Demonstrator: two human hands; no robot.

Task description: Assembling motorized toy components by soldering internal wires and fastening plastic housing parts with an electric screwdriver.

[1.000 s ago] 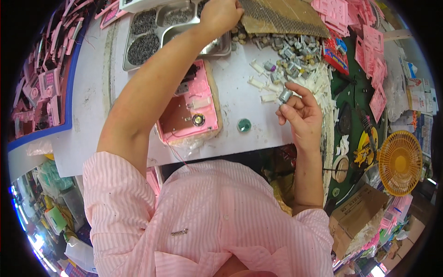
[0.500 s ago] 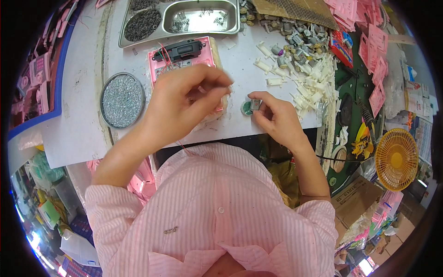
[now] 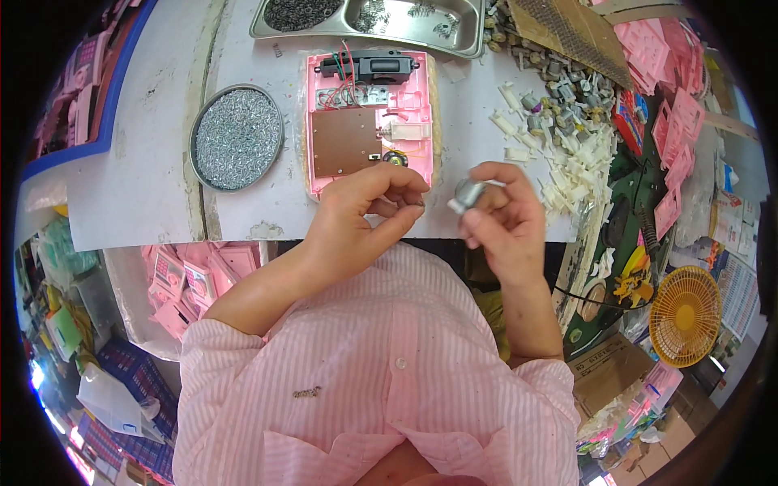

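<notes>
My right hand (image 3: 510, 223) pinches a small grey part (image 3: 468, 194) with a white piece on it, held above the table's near edge. It looks like a small motor, though motion blurs it. Level with it, my left hand (image 3: 365, 215) has its thumb and fingertips pressed together; a tiny dark bit shows at their tips, too small to name. Just beyond the left hand lies an open pink plastic housing (image 3: 413, 91). Inside are a brown circuit board (image 3: 344, 142), a black module (image 3: 381, 66), thin wires and a white part (image 3: 408, 130) like the loose ones.
A round dish of small silver screws (image 3: 237, 139) stands left of the housing. Behind is a metal tray (image 3: 474, 36) with dark springs. White plastic parts (image 3: 571, 182) and small motors (image 3: 567, 97) are heaped at right. Pink casings (image 3: 190, 283) fill a box below the table edge.
My left hand has come down from over the housing, uncovering it. My right hand has lifted the grey part off the tabletop and tilted it. The whole view has shifted somewhat.
</notes>
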